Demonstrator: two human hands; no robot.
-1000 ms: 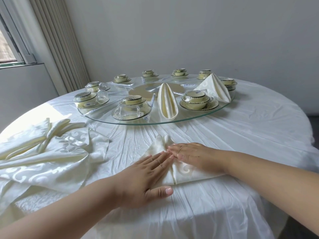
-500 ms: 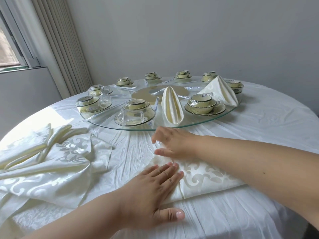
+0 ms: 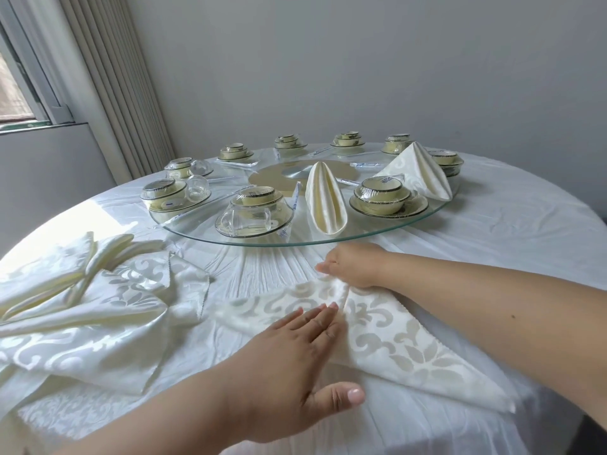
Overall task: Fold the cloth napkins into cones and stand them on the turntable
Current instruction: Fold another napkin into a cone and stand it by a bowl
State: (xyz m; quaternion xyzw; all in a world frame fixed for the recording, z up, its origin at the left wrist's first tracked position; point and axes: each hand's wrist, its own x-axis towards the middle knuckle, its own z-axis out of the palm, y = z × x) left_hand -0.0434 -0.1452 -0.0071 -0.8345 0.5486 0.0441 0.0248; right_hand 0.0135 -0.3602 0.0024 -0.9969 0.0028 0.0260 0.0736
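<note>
A cream patterned napkin lies partly folded on the white tablecloth in front of me. My left hand lies flat on its near left part, fingers straight. My right hand pinches the napkin's far corner, lifting a fold just below the turntable's rim. On the glass turntable stand two folded napkin cones, one at the front middle and one at the right.
A heap of loose napkins covers the table's left side. Wrapped bowl-and-saucer sets and glass cups ring the turntable. A window and vertical blinds stand at the left, a grey wall behind.
My right hand moved from pressing the folded napkin up to its far corner and pulled a fold open; the napkin now spreads wider. My left hand stayed flat on it.
</note>
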